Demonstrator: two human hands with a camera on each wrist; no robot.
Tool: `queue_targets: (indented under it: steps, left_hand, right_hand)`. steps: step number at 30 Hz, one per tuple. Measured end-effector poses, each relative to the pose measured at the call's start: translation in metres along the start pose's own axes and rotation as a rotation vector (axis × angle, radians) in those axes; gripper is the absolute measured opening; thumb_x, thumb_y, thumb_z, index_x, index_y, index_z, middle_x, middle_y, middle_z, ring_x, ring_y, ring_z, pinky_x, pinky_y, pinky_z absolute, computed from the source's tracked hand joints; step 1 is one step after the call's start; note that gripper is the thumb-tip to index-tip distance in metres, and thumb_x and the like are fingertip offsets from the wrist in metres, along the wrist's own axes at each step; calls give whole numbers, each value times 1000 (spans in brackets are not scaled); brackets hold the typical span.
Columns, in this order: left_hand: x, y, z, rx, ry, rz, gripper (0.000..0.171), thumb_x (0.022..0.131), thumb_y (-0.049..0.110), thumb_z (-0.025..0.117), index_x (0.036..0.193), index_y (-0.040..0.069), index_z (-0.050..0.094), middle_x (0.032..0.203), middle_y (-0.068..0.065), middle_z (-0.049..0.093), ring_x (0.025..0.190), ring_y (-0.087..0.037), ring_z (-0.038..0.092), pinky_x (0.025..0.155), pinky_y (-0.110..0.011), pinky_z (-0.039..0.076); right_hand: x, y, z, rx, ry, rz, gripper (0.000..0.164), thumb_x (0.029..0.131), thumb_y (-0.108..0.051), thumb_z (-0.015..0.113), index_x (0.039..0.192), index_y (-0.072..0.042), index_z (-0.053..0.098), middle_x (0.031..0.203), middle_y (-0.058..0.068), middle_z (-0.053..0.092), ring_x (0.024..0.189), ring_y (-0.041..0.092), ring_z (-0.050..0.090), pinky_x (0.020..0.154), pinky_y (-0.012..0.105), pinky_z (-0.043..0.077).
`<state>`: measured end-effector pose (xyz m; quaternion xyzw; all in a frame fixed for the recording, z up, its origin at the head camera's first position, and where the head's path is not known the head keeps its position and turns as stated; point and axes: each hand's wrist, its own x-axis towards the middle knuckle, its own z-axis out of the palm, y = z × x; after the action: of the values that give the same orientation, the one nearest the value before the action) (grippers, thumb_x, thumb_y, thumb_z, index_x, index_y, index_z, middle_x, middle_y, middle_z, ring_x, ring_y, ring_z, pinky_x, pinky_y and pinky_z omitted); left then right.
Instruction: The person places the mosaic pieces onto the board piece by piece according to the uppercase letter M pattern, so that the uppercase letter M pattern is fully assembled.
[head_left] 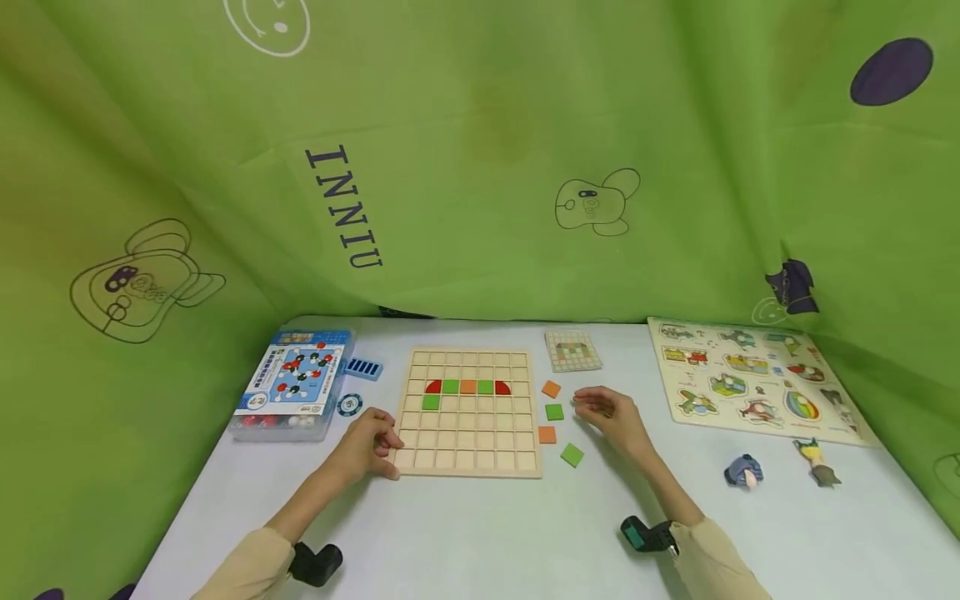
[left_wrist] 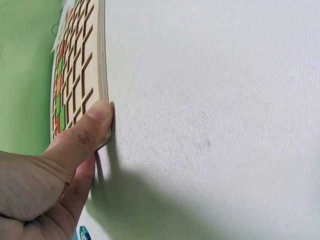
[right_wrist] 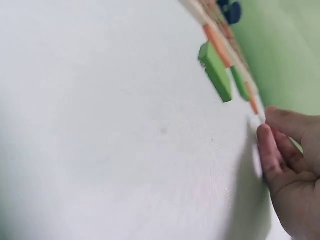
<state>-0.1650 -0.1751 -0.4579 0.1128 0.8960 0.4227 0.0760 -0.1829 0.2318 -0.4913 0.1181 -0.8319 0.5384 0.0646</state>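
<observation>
My left hand (head_left: 367, 443) holds the wooden grid board (head_left: 476, 477) by its near left corner. The thumb lies on the front edge and the fingers lie along the left side, as the left wrist view also shows. In the board sit two red quarter-round pieces (head_left: 502, 387), an orange square (head_left: 468, 387) between green squares, and a green square (head_left: 431, 402) one row nearer. Right of the board, my right hand (head_left: 613, 419) hovers with bent fingers and nothing visible in them. Near it lie loose green tiles (head_left: 572, 454) and orange tiles (head_left: 551, 389).
A small pattern card (head_left: 573, 352) lies behind the loose tiles. A boxed molecule kit (head_left: 292, 379), a blue slotted piece (head_left: 363, 368) and a round chip (head_left: 349, 405) are at left. At right are a picture puzzle board (head_left: 757, 379) and two small figures (head_left: 744, 472).
</observation>
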Motion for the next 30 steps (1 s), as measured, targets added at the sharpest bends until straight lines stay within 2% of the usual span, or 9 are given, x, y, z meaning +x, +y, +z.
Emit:
queue_targets:
  steps: [3,6,10,17,30]
  left_hand:
    - [-1,-2,0,-5,-5,11,35,48,-9,89,74,-3,66,108,-19,52,87,-22,53,64,-22,50]
    - [-1,-1,1,-3,-9,18,35,49,-8,89,75,-3,67,108,-19,53,86,-22,53,64,-22,50]
    - [-2,2,1,0,-12,18,34,50,-8,89,75,-3,66,107,-19,52,88,-22,53,65,-24,51]
    - [0,1,0,12,6,30,33,49,-8,89,73,-2,66,106,-18,53,90,-25,53,65,-22,50]
    - [0,-1,-2,22,-8,40,33,51,-6,90,75,-3,67,105,-19,52,89,-24,53,65,-22,50]
  right_hand:
    - [15,6,5,-6,0,26,29,82,5,71,109,11,62,102,24,67,89,30,66,75,18,52]
    - [28,6,11,-16,3,95,34,78,3,75,109,10,63,100,24,67,84,25,66,70,17,52]
    - [37,4,15,-53,1,135,35,76,1,77,107,10,63,98,22,67,79,18,65,68,16,51]
    - [42,3,15,-82,-17,105,27,79,4,73,104,10,64,95,22,68,77,19,65,67,17,52]
    - [46,9,12,-46,-72,80,29,81,7,70,109,11,64,103,24,67,80,21,67,69,17,52]
